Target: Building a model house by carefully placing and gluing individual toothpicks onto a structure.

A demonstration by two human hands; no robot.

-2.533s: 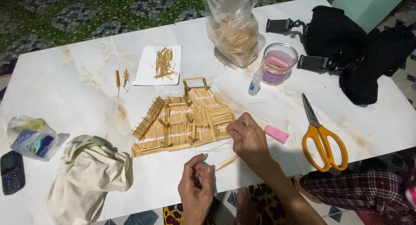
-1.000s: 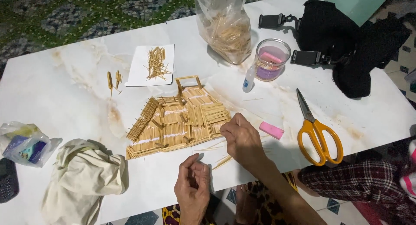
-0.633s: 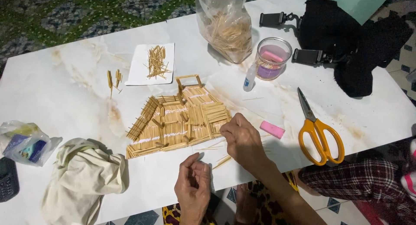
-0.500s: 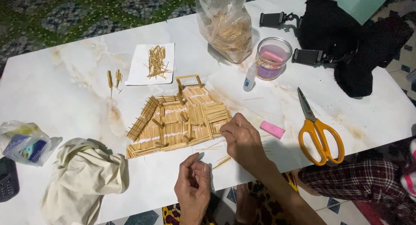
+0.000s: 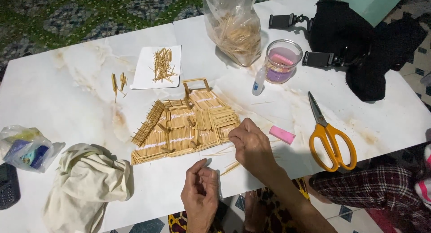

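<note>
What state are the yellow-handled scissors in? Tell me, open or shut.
Shut. The yellow-handled scissors lie flat on the white marble table, blades together in one point, handle loops side by side.

Toothpick house (image 5: pixel 186 123) lay flat mid-table (image 5: pixel 67 80). Behind it — paper sheet (image 5: pixel 158 68) carrying loose toothpicks; to the right of that, bag of sticks (image 5: pixel 234 28), then jar (image 5: pixel 283 61). Glue bottle (image 5: pixel 258 79) just left of jar. Scissors (image 5: pixel 330 134) right of house, eraser (image 5: pixel 282 134) between. Cloth (image 5: pixel 85 183) near front-left edge — plastic bag (image 5: pixel 24 147) left of it.
</note>
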